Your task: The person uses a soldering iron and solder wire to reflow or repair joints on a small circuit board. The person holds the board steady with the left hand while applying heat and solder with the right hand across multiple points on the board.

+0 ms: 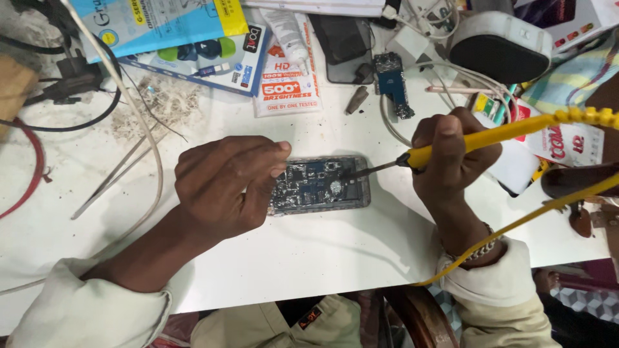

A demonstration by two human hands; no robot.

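Right hand (451,154), at centre right of the frame, grips a yellow-handled soldering iron (477,138), its dark metal tip on the opened phone (320,185)'s shiny board at mid-frame on the white counter (309,251). Left hand (225,183), fingers curled, steadies the phone's left end. Soldering seems underway; fine, steady tip placement matters.

A blue-and-yellow flat package (161,22) lies top left, a white-and-orange sachet (287,77) beside it, a red-and-white box (564,142) at right.
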